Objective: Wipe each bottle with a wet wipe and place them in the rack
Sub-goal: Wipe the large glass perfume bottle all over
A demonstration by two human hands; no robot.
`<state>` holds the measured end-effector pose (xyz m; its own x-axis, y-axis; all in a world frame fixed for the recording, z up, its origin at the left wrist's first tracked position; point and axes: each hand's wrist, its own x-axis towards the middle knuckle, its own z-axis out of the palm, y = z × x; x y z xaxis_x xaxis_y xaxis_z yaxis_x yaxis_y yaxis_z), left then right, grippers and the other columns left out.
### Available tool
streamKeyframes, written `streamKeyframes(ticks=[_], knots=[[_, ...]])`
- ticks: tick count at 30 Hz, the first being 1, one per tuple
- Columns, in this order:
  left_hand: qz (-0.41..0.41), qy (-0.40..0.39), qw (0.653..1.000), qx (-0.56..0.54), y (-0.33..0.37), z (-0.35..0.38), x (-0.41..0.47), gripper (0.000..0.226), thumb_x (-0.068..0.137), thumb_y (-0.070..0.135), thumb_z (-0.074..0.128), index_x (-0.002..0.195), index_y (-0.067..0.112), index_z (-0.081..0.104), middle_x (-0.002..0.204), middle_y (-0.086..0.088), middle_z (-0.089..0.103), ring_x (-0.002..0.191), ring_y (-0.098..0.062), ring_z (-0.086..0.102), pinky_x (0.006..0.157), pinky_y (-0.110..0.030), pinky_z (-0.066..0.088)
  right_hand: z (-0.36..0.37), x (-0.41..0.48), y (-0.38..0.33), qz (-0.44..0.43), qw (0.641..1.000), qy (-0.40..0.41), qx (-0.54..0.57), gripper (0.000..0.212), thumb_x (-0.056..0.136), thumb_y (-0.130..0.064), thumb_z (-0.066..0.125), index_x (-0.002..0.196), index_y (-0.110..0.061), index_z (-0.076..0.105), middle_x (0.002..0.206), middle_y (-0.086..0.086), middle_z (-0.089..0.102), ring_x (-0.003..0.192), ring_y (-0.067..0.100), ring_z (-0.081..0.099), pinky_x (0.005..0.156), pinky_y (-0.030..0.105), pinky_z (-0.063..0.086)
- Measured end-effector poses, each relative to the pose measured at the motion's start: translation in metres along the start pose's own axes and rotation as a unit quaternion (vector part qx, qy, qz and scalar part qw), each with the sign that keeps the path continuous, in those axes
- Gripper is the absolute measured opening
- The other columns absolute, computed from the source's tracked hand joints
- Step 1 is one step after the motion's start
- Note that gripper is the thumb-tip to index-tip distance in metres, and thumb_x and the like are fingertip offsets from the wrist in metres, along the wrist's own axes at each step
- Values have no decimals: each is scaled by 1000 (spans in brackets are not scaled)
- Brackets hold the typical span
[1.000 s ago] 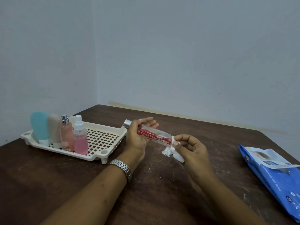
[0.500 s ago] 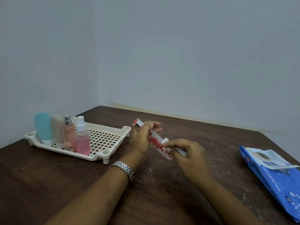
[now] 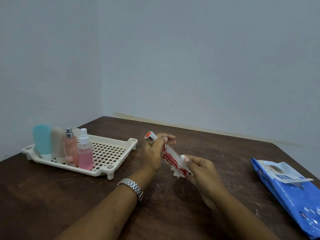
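Centre frame, above table (image 3: 103,196): left hand (image 3: 153,155) curled round clear red-printed bottle (image 3: 170,157) near cap; right hand (image 3: 201,170) pinches white wipe (image 3: 178,173) against bottle base. Rack (image 3: 110,153) at left.

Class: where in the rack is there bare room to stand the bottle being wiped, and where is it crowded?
Free: the rack grid between the pink spray bottle and the right rim. Crowded: left of that, to the teal bottle.
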<state>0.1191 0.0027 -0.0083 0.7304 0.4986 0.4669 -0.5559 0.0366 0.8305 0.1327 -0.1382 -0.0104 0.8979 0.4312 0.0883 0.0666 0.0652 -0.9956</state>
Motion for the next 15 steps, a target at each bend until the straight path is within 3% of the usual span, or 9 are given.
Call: streamKeyframes(ticks=[2, 6, 8, 12, 15], knots=[[3, 14, 1000, 20, 0, -3, 3, 19, 84, 17, 49, 82, 6, 65, 90, -8, 71, 88, -23, 70, 76, -32, 56, 1, 1, 0, 8, 1000, 1, 0, 16, 92, -14, 54, 104, -8, 63, 93, 11, 72, 82, 18, 70, 66, 25, 56], [3, 44, 998, 44, 1, -9, 8, 18, 90, 9, 50, 82, 5, 66, 89, -6, 72, 87, -23, 71, 74, -31, 56, -1, 0, -1, 34, 999, -12, -9, 14, 90, -13, 57, 96, -2, 63, 85, 13, 73, 78, 25, 71, 75, 38, 58], [-8, 47, 998, 49, 1, -12, 10, 22, 93, 1, 45, 85, 2, 65, 91, -8, 72, 88, -24, 70, 74, -31, 53, -1, 0, -1, 18, 998, 7, -53, 12, 89, -15, 60, 91, -5, 66, 86, 11, 73, 78, 21, 70, 76, 38, 57], [-6, 16, 994, 112, -5, -16, 11, 25, 85, 20, 52, 71, 26, 72, 88, -1, 73, 90, -21, 70, 79, -39, 55, 6, -5, -2, -110, 965, 53, -231, 12, 87, -22, 63, 97, -19, 70, 95, -6, 70, 77, 4, 65, 66, 21, 55], [6, -9, 990, 142, -9, -16, 9, 22, 71, 34, 52, 71, 30, 73, 84, -1, 73, 89, -21, 70, 80, -44, 56, 17, -11, -2, -185, 950, 9, -251, 28, 93, -19, 53, 120, -23, 60, 110, -17, 59, 92, -3, 57, 76, 10, 47]])
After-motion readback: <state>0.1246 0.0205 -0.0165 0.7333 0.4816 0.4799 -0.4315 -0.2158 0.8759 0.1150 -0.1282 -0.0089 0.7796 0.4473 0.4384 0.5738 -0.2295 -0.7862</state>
